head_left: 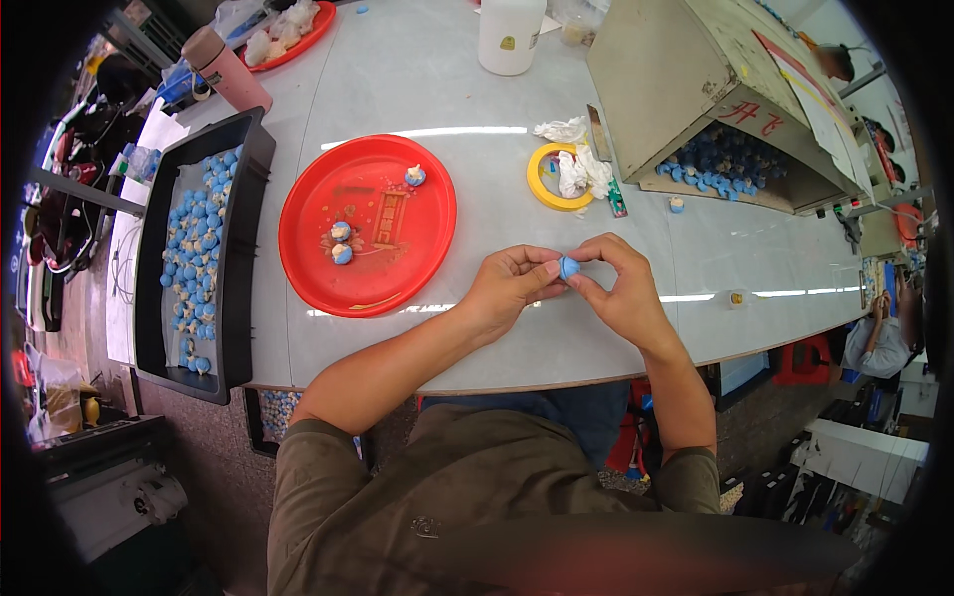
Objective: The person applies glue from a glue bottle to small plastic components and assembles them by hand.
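A small round blue piece [568, 267] is held just above the table's near side. My left hand [512, 286] pinches it between thumb and fingertips from the left. From the right, the thumb and forefinger of my right hand [623, 288] close on the same piece. Its exact kind is hard to make out, as the fingertips cover part of it. To the left lies a round red tray [397, 283] carrying three similar blue-and-cream balls, one ball [414, 176] near its far right rim and the other two left of its middle.
At far left, a black bin [243, 248] holds several blue-and-cream balls. A beige metal box [666, 89] with blue pieces inside stands at far right. Yellow tape [538, 179] and crumpled white tissue [573, 175] lie beyond my hands. A pink bottle [231, 74] and white container [509, 35] stand farther back.
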Available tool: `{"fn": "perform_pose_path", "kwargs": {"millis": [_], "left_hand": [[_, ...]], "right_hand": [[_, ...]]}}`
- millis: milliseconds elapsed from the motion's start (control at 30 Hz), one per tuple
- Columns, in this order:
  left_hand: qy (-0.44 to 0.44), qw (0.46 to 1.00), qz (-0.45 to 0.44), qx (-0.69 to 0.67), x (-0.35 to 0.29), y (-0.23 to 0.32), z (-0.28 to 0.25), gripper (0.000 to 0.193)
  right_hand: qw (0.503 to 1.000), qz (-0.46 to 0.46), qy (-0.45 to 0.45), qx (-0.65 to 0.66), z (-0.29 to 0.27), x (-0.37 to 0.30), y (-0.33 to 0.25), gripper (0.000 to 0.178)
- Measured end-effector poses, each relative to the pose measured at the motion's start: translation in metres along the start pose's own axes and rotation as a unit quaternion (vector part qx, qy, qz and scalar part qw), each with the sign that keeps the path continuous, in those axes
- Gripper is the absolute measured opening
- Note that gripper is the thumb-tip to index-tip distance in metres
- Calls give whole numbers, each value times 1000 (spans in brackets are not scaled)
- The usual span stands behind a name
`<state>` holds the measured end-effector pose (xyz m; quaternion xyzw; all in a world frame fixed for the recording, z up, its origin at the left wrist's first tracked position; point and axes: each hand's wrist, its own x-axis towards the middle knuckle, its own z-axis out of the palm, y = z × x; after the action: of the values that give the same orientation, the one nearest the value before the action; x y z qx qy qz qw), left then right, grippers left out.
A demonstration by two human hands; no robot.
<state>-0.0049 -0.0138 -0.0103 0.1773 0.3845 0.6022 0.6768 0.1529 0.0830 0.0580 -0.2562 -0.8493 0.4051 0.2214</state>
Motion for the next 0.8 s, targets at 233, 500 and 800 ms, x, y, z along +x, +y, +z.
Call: {"fn": "perform_pose_path", "kwargs": {"millis": [233,500,800], "left_hand": [[-3,1000,11,0,-1,0,2,24],[-6,1000,30,3,0,-2,0,22],[-12,1000,16,-15,-2,0,3,23]], "right_hand": [[996,21,43,72,8,-4,14,17],[996,3,69,65,12,-6,13,16],[994,-2,86,61,14,-11,13,15]]}}
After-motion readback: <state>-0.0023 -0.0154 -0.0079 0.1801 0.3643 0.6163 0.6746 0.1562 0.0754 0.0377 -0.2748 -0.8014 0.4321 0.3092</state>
